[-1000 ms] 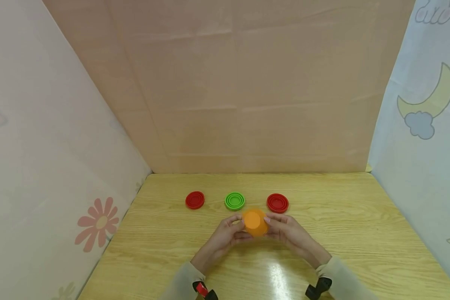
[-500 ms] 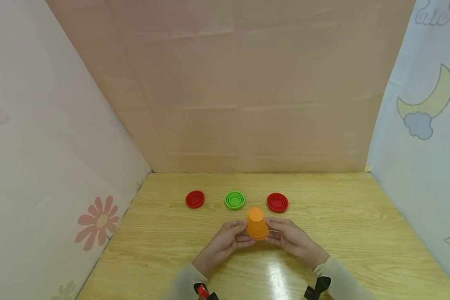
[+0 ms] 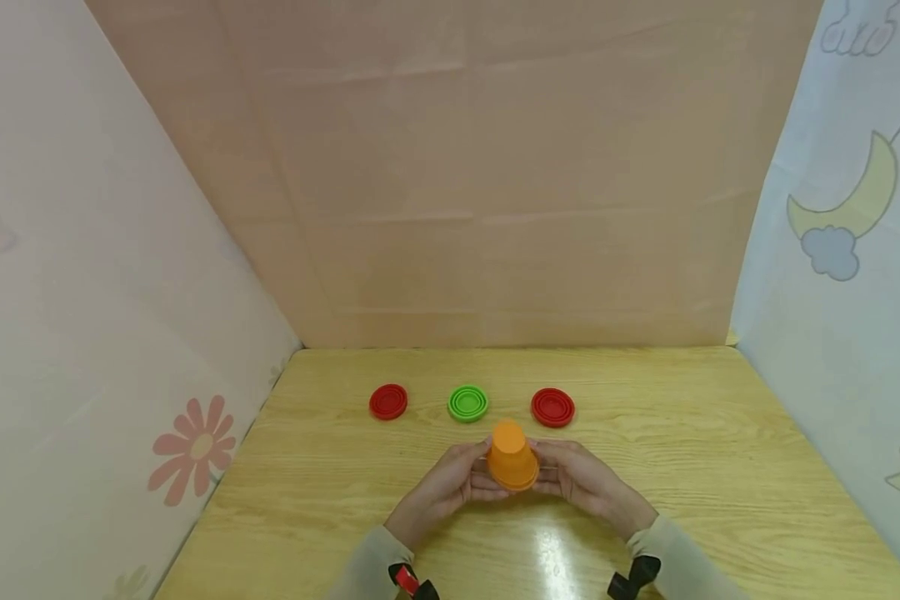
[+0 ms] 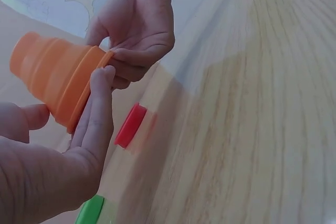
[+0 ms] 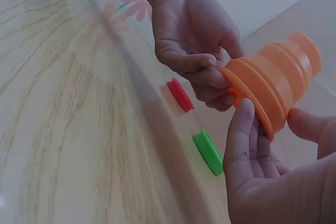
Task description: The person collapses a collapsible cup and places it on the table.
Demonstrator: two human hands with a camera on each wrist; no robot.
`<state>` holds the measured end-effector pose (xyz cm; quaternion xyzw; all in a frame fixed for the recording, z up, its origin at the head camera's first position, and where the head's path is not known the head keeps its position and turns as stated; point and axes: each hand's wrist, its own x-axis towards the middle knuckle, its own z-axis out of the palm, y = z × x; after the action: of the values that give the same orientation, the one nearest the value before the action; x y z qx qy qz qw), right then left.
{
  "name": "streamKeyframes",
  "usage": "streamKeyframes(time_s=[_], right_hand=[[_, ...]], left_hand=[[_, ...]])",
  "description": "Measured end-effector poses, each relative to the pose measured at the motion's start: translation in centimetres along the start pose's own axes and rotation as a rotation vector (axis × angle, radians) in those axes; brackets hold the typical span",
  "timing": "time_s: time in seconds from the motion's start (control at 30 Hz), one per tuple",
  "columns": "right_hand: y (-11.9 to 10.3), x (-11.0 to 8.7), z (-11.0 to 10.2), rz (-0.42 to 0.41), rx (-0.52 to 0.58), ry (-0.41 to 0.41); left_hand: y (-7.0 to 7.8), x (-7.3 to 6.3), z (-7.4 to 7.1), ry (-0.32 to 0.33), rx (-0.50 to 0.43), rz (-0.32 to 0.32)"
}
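Observation:
An orange collapsible cup (image 3: 512, 456) is drawn out into its stepped cone and held above the table, narrow base up and tilted away from me. My left hand (image 3: 444, 485) pinches it from the left, thumb on the side wall and fingers under the wide rim. From the right, my right hand (image 3: 591, 487) grips the same rim between thumb and fingers. Stacked rings of the cup (image 5: 273, 80) show plainly in the right wrist view. Seen from the left wrist, its wide mouth is turned away and the inside is hidden.
Behind the hands, a flattened red cup (image 3: 387, 402), a flattened green cup (image 3: 467, 403) and another flattened red cup (image 3: 552, 407) lie in a row on the wooden table (image 3: 307, 492). A brown back panel (image 3: 495, 183) and printed side panels surround the table.
The orange cup has tipped, so its stepped side now shows where mostly its round base faced the camera. Both hands keep hold of it, almost in place. The flattened cups stay put.

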<state>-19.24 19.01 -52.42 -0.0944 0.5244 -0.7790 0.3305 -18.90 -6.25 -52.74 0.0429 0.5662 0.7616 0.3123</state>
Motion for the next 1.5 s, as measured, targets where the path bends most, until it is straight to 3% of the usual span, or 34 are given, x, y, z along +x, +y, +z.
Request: streamKeyframes(time_s=[0.4,0.8,1.23,1.5], right_hand=[[-0.30,0.44,0.18,0.021,-0.155,0.077],[-0.30,0.56,0.05,0.027,-0.177,0.088],[-0.22,0.45,0.23,0.033,-0.268,0.153],[-0.04,0.35,0.14,-0.009,-0.378,0.149]], left_hand=[[-0.09,0.48,-0.46,0.006,0.070,-0.023],[0.30,0.45,-0.55,-0.019,0.129,-0.035],[0.11,0.63,-0.65,0.030,0.156,-0.080],[0.04,0.56,-0.73,0.018,0.165,-0.136]])
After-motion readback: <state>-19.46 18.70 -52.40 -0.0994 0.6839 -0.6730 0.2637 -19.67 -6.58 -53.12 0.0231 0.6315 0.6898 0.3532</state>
